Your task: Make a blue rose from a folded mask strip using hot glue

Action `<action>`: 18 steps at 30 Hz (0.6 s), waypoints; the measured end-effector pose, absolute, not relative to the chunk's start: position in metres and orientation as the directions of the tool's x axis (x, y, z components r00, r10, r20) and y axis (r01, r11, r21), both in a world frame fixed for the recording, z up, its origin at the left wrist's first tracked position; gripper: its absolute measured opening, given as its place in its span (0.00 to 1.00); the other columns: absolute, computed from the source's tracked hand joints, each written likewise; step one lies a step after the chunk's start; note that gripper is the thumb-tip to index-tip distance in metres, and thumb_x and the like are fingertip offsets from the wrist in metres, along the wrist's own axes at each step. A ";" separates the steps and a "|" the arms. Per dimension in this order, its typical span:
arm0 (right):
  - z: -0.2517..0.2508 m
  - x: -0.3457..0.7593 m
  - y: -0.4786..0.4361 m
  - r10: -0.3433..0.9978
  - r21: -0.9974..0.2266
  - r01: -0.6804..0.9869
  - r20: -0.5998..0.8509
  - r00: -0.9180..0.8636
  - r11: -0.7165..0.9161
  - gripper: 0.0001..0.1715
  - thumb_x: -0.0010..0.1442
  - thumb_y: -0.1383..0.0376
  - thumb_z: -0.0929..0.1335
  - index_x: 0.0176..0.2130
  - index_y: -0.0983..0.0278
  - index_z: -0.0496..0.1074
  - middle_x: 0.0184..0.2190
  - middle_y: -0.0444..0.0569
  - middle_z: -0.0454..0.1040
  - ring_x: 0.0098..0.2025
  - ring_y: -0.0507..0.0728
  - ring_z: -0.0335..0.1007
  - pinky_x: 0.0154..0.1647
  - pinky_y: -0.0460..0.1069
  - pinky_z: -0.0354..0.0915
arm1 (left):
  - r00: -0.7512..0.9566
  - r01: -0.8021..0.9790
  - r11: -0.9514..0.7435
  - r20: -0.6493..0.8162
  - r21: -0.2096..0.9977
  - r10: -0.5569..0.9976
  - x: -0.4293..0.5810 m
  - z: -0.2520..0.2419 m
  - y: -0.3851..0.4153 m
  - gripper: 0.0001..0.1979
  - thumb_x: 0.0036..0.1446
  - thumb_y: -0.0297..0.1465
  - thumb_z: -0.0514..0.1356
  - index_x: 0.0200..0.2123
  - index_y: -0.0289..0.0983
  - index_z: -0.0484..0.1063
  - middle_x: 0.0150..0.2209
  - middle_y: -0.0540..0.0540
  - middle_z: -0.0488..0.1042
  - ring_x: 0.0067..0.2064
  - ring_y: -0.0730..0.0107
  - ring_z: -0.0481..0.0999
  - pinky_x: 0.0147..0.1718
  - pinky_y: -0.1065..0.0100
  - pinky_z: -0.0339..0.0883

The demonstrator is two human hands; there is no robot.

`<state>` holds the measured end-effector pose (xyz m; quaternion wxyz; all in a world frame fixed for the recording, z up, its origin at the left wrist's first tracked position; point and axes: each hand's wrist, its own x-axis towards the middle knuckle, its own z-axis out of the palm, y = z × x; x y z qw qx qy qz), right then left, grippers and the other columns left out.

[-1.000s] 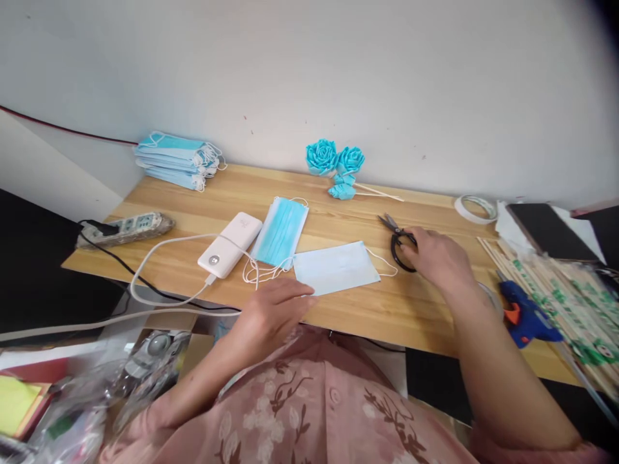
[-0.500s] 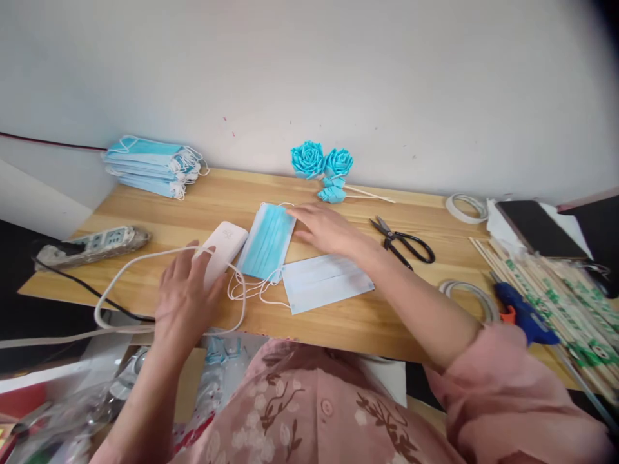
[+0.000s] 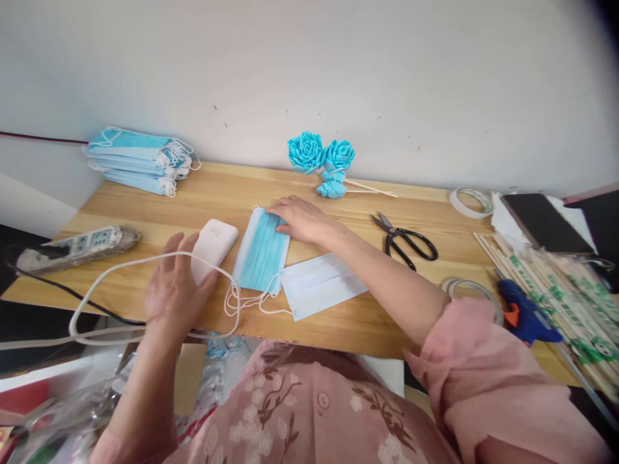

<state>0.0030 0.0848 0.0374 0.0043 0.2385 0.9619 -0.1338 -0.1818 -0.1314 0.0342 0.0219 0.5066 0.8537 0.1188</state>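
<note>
My left hand (image 3: 176,290) rests on the tabletop with its fingers apart, around the near-left side of a white power bank (image 3: 215,241), its thumb near the bank's lower right. A white cable (image 3: 159,256) loops over this hand. My right hand (image 3: 302,219) lies flat with fingers stretched over the top right corner of a blue pleated face mask (image 3: 264,254). Just right of that mask, partly under my right forearm, a second face mask (image 3: 316,287) lies white side up. Ear loops (image 3: 242,299) tangle below the blue mask.
Stacked masks (image 3: 135,158) sit back left, above a power strip (image 3: 97,241). Blue paper-like roses (image 3: 307,153) on sticks lie by the wall. Scissors (image 3: 403,238), tape rolls (image 3: 469,203), a blue glue gun (image 3: 525,316), wrapped sticks (image 3: 556,303) and a dark phone (image 3: 546,222) are rightward.
My right hand has slid left, so its fingers now cover the blue mask's upper corner. My left fingers have spread and drawn slightly back from the power bank. The view has shifted a little.
</note>
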 end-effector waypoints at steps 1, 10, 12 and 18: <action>0.036 0.003 0.079 0.446 -0.263 0.446 -0.065 -0.893 0.855 0.23 0.65 0.69 0.70 0.59 0.69 0.73 0.58 0.60 0.74 0.60 0.64 0.68 0.63 0.56 0.60 | -0.491 0.859 0.462 0.097 0.221 0.866 -0.184 0.034 -0.132 0.34 0.62 0.37 0.60 0.69 0.38 0.59 0.73 0.37 0.57 0.65 0.40 0.69 0.58 0.44 0.71; 0.058 0.045 0.040 0.441 -0.325 0.384 0.124 -0.889 0.864 0.22 0.68 0.67 0.67 0.60 0.61 0.73 0.59 0.54 0.75 0.60 0.62 0.68 0.61 0.56 0.63 | -0.384 0.916 0.353 0.165 0.189 0.908 -0.189 0.024 -0.141 0.34 0.66 0.37 0.54 0.71 0.31 0.55 0.71 0.30 0.58 0.68 0.37 0.64 0.64 0.43 0.64; 0.067 0.076 0.042 0.542 -0.326 0.472 0.170 -0.823 0.819 0.21 0.70 0.68 0.64 0.60 0.62 0.73 0.58 0.54 0.76 0.61 0.62 0.69 0.62 0.58 0.63 | -0.285 0.953 0.251 0.212 0.171 0.935 -0.186 0.023 -0.155 0.32 0.69 0.37 0.50 0.72 0.30 0.54 0.71 0.29 0.59 0.70 0.40 0.63 0.67 0.45 0.60; 0.053 0.148 0.036 0.709 -0.277 0.673 0.044 -0.704 0.686 0.18 0.69 0.68 0.64 0.53 0.62 0.78 0.51 0.54 0.80 0.54 0.63 0.75 0.58 0.58 0.67 | 0.097 0.964 -0.153 0.244 0.220 0.965 -0.184 0.041 -0.219 0.34 0.69 0.36 0.50 0.75 0.57 0.44 0.70 0.50 0.63 0.66 0.53 0.71 0.66 0.51 0.66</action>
